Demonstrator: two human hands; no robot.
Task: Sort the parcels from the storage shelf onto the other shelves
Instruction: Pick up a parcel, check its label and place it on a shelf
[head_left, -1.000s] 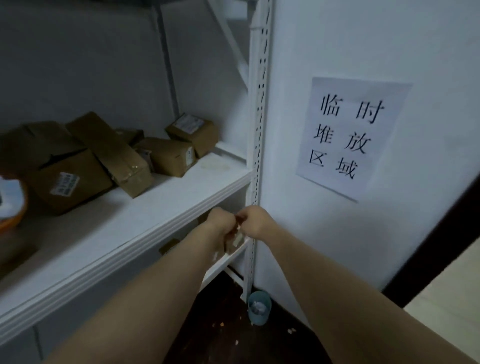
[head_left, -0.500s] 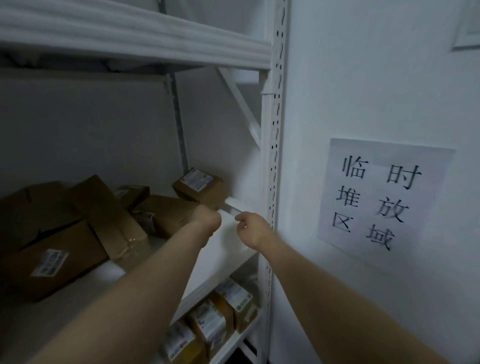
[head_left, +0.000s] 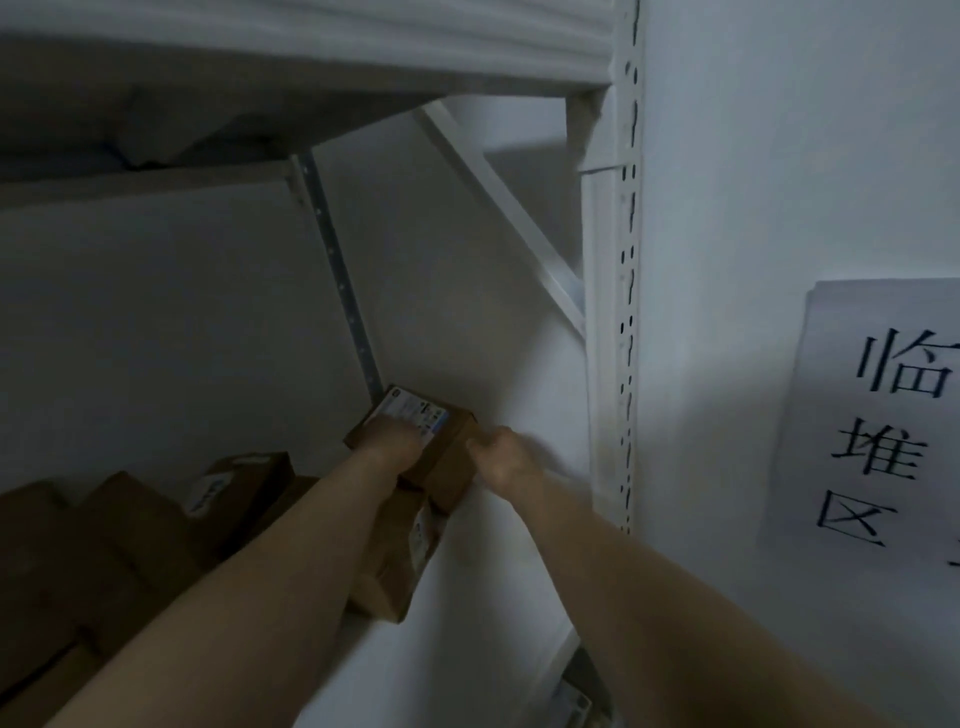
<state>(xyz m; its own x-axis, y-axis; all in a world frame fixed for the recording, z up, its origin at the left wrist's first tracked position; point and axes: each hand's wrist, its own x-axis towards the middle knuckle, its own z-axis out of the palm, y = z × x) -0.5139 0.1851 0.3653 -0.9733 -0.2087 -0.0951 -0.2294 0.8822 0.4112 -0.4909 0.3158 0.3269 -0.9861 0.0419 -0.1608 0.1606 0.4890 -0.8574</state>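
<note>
Parcel, small brown box with white label on top, sits at back right corner of storage shelf, over a second parcel; whether the two touch is unclear. Left hand grasps its top left side, fingers over the label. Right hand grasps its right side, fingers curled against the cardboard. More brown boxes piled left of the arms. Perforated upright post on right, paper sign on wall beside it.
</note>
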